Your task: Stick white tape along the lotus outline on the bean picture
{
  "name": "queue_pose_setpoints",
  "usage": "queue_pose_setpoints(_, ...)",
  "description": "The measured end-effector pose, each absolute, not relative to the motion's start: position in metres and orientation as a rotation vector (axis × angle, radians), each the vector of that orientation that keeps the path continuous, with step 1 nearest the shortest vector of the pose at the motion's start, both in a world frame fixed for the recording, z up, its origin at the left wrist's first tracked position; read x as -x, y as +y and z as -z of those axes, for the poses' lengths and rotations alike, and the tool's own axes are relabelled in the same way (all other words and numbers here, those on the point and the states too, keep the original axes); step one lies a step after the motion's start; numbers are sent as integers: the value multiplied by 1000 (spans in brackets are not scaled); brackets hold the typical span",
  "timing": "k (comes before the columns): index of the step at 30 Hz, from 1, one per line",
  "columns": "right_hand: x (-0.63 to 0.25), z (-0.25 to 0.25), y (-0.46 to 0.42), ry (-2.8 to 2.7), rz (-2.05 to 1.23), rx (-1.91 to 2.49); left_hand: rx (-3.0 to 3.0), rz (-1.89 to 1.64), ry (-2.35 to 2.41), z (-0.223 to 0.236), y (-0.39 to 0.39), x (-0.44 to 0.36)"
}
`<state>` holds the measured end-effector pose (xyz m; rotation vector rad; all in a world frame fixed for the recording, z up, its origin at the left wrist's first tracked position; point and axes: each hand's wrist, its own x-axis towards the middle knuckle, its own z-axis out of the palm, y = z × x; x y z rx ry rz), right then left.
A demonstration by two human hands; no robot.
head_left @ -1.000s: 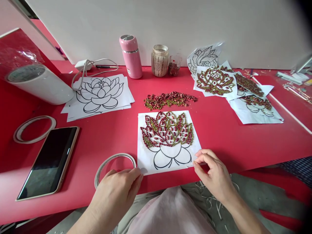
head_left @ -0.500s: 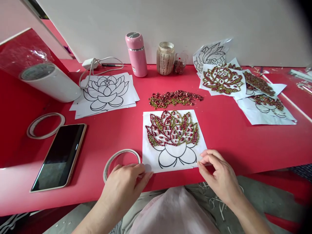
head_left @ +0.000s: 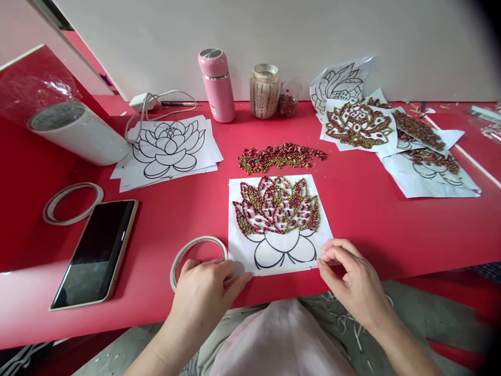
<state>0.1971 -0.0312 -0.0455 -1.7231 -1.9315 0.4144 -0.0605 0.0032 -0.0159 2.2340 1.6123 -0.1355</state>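
Observation:
In front of me lies a white paper sheet (head_left: 242,256) printed with a lotus outline. Red beans and green beans (head_left: 277,206) fill its upper petals, while the lower petals are bare line drawing. My right hand (head_left: 352,277) pinches the sheet's lower right corner between thumb and fingers. At the lower left corner rests my left hand (head_left: 207,292), its thumb stretched along the front edge, apart from the bent fingers. Those fingertips are partly hidden. Just behind the left hand, partly covered by it, is a roll of tape (head_left: 180,258).
Loose beans (head_left: 282,157) lie behind the sheet. Lotus printouts (head_left: 170,151), a phone (head_left: 96,256), another tape roll (head_left: 50,203) and a white cylinder (head_left: 86,136) stand left. A pink flask (head_left: 217,89) and a jar (head_left: 265,94) are at the back, bean-covered sheets (head_left: 358,125) at right.
My left thumb has slid a little to the right along the sheet's front edge, and the nearby tape roll has shifted slightly right. My right hand stays at its corner.

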Motion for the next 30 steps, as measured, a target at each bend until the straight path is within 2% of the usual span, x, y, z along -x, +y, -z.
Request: queue_pose_setpoints(30,-197,44,-30,-1848,-557,1720,-2260,124,1717,26,5,59)
